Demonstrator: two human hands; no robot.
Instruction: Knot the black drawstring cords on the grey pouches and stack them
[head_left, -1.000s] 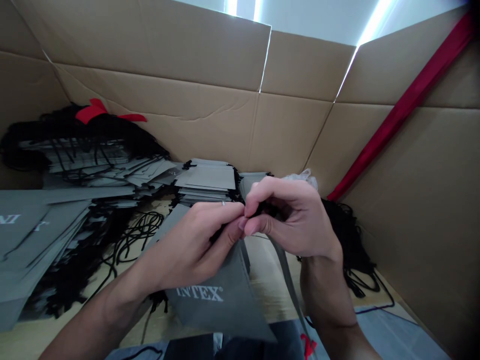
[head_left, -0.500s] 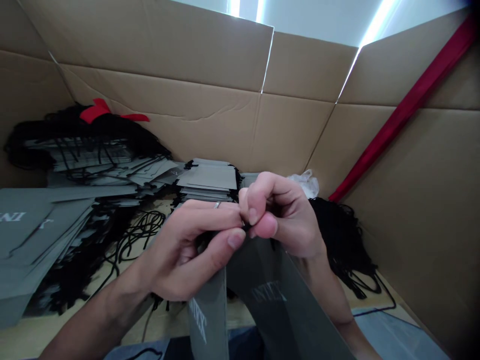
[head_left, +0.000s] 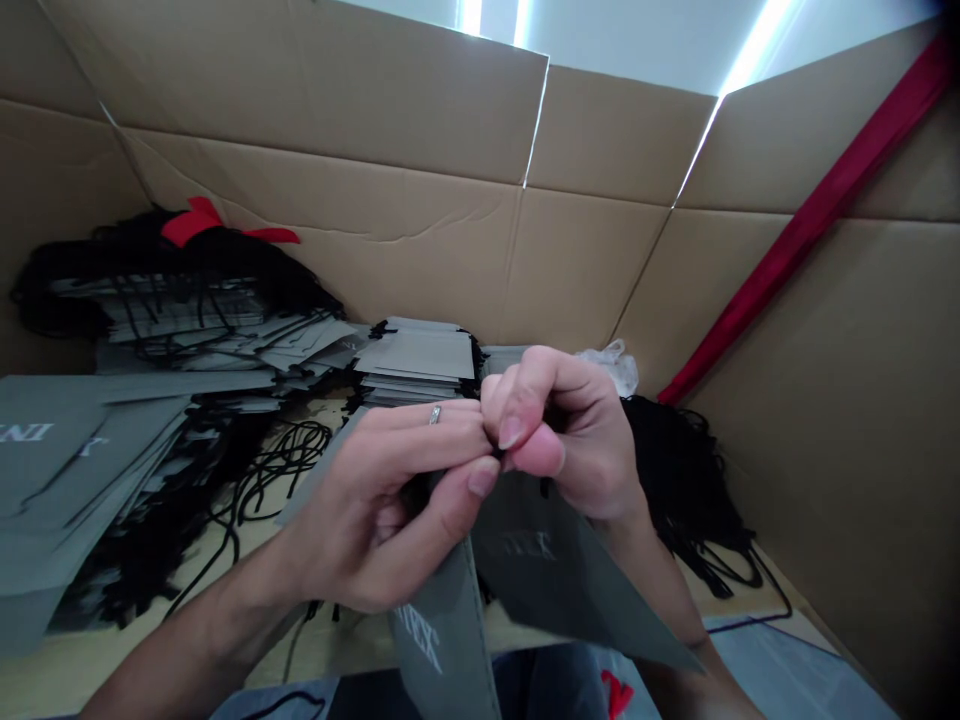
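Observation:
In the middle, my left hand [head_left: 409,500], with a ring on one finger, pinches a small piece of black cord. My right hand [head_left: 574,430] is closed right beside it, thumb and fingertips pressed on the same black cord; the fingertips of both hands touch. Below the hands hang grey printed sheets, one on the left [head_left: 442,630] and one on the right [head_left: 555,560], angled apart. Their upper ends are hidden behind the fingers.
Grey sheets with black cords lie at the left [head_left: 67,480], a neat stack [head_left: 416,355] behind the hands. Black cords [head_left: 679,480] and a clear plastic bag [head_left: 619,370] are on the right. Cardboard walls [head_left: 337,180] surround the table, a dark red ribbon [head_left: 810,220] on one.
Both hands have shifted slightly right. The hanging grey sheets have swung, the right one rising, and something red now shows near my lap.

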